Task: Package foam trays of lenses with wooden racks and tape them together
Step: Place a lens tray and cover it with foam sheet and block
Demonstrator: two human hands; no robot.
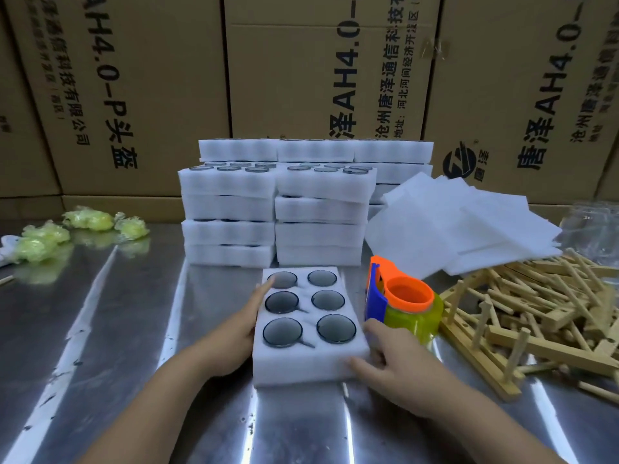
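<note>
A white foam tray (306, 363) with several round dark lenses lies on the metal table in front of me. My left hand (241, 324) lies flat along the tray's left side, fingers straight, the fingertip reaching the far left lens. My right hand (390, 366) holds the tray's near right corner, thumb on its front face and fingers curled at its right side. A tape dispenser (402, 303) with an orange and blue frame and a yellow roll stands just right of the tray. Wooden racks (536, 316) lie heaped at the right.
Stacks of foam trays with lenses (278, 209) stand behind the tray. Loose white foam sheets (462, 226) lie at the back right, partly over the racks. Crumpled yellow-green wrap (67, 232) lies at the left. Cardboard boxes (318, 68) wall off the back of the steel table (117, 329).
</note>
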